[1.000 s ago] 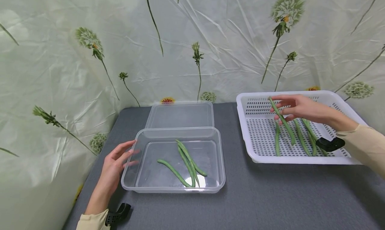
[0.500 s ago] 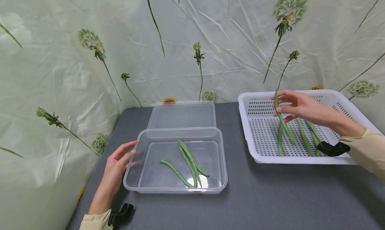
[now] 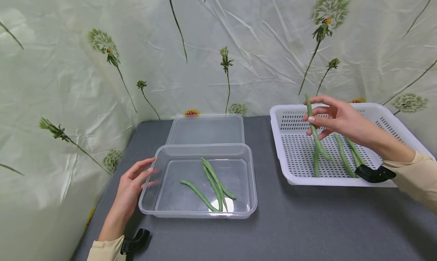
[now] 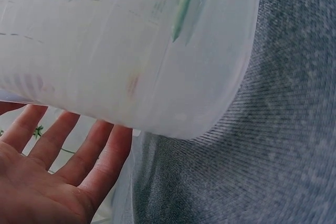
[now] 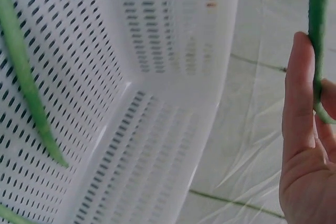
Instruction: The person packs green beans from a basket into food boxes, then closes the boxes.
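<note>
My right hand (image 3: 336,118) pinches a green bean (image 3: 313,126) between thumb and fingers, raised over the white perforated basket (image 3: 285,170). The right wrist view shows that bean (image 5: 318,30) along the fingers. Other green beans (image 3: 344,156) lie on the basket's floor, partly covered by the hand and wrist strap. At left, the fingers of my left hand (image 3: 128,191) are spread and touch the left wall of a clear plastic box (image 3: 250,177). Several green beans (image 3: 198,194) lie inside it. In the left wrist view the straight fingers meet the box wall (image 4: 131,114).
Behind the box lies a clear flat lid (image 3: 206,130). A grey cloth (image 3: 266,230) covers the table, with bare cloth between box and basket. A flower-printed sheet (image 3: 191,75) hangs behind and at the left.
The right hand has lifted the green bean slightly and now pinches it with the thumb, the bean standing more upright. The left hand and the box stay in place.
</note>
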Motion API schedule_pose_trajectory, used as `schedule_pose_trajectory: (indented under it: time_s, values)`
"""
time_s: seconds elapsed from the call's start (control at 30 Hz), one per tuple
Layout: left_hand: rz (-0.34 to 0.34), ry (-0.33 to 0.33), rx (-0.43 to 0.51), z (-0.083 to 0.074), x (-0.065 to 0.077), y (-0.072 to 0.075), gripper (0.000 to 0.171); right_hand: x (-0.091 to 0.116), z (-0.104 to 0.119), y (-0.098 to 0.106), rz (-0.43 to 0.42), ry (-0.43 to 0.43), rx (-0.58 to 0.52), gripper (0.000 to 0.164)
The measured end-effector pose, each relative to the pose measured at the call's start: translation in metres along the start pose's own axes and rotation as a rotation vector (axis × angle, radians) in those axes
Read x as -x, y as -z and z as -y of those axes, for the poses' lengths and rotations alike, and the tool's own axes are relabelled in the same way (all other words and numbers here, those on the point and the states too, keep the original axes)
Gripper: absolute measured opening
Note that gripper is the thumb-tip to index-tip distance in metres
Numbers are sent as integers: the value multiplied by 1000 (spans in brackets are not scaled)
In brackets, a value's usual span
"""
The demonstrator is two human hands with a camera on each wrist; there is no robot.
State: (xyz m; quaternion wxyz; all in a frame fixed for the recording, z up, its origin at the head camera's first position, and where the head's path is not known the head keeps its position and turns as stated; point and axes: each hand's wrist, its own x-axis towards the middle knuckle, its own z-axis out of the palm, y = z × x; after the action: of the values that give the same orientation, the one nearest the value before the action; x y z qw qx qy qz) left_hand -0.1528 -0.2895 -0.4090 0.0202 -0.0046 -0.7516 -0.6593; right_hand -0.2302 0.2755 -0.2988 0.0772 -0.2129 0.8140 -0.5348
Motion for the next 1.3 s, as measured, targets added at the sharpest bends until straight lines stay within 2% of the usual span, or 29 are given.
schedule_pose_trajectory:
  time_s: [0.2,0.4,0.67,1.03,1.3]
  values:
    - [10,-10,4,-2,0,1,44,4,14,-15,-31,33,46,43]
    - [8,-8,-14,-1,1,0,45,6,24,-32,-74,68,20,46]
    - [15,-11,2,-2,2,0,45,8,31,-64,-119,78,-66,45]
    - [17,-15,3,-3,1,-1,45,11,33,-95,-186,131,-207,45]
    - [16,-14,-15,-1,1,0,45,9,36,-118,-182,155,-349,45]
